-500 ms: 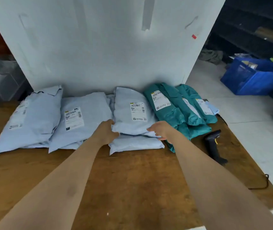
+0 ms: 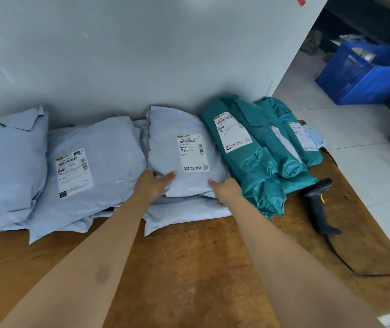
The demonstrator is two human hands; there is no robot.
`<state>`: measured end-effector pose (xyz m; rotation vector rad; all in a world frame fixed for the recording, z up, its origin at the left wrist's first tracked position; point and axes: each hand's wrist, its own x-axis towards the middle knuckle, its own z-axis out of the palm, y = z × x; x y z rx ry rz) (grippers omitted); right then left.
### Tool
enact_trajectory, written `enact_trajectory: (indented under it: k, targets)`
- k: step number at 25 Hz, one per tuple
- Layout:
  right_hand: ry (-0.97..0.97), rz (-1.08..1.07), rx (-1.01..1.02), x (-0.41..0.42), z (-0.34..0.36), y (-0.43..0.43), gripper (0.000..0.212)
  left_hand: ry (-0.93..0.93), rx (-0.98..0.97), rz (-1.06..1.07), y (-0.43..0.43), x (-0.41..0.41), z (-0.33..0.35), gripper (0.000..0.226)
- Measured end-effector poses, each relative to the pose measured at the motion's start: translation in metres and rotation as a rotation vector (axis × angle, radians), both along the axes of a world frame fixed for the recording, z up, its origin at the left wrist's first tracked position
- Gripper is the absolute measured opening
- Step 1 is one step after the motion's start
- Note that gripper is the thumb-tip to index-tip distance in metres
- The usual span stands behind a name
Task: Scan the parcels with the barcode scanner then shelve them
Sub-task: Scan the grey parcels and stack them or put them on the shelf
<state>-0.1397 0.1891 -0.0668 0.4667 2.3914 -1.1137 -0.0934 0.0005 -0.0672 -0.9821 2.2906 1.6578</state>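
Fingers (image 2: 170, 175) on grey parcel (image 2: 177, 125), near edge

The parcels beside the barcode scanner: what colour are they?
Teal green; those parcels show best in the head view.

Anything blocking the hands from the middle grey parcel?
Nothing visible. Left hand and right hand hold the parcel at its near corners; it lies on top of its stack.
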Motion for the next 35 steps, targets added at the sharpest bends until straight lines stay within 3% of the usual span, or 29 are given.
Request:
enact_trajectory:
  k: [2, 5, 7, 10, 15, 19, 21, 26, 28, 31, 35]
  targets:
    - [-0.103, -0.062, -0.084, -0.003, -0.007, 0.001, 0.04, -0.019, 0.078, 0.111, 0.0, -0.008, -0.003, 0.039]
    - [-0.12, -0.05, -0.053, -0.01, -0.006, 0.008, 0.047, 0.025, 0.126, 0.169, 0.006, -0.009, 0.001, 0.019]
    - [-0.119, 0.055, -0.032, -0.008, 0.002, 0.009, 0.035, 0.092, 0.158, 0.175, 0.009, -0.002, 0.009, 0.023]
    - [-0.097, 0.225, -0.044, 0.015, 0.022, 0.014, 0.027, 0.159, 0.275, 0.203, 0.014, 0.033, 0.024, 0.007]
    - [-0.108, 0.255, -0.204, 0.085, 0.017, 0.072, 0.047, 0.1, 0.505, 0.18, 0.034, 0.147, 0.018, 0.037]
    - [-0.197, 0.326, -0.053, 0.139, -0.009, 0.111, 0.032, -0.043, 0.607, 0.253, 0.053, 0.204, -0.011, 0.07]
    - [-0.224, 0.276, -0.118, 0.145, -0.008, 0.116, 0.032, -0.032, 0.644, 0.288, 0.055, 0.204, -0.02, 0.083]
    - [-0.165, 0.156, -0.24, 0.127, 0.008, 0.135, 0.01, -0.036, 0.56, 0.35, 0.066, 0.189, -0.022, 0.044]
    - [0.095, 0.059, -0.052, 0.121, 0.008, 0.157, 0.006, -0.035, 0.548, 0.386, 0.069, 0.192, -0.025, 0.04]
    - [0.471, -0.066, 0.323, 0.095, 0.009, 0.204, 0.03, -0.028, 0.555, 0.386, 0.069, 0.196, -0.027, 0.037]
    - [0.212, -0.105, 0.478, 0.039, -0.007, 0.246, 0.071, -0.037, 0.543, 0.375, 0.067, 0.194, -0.03, 0.052]
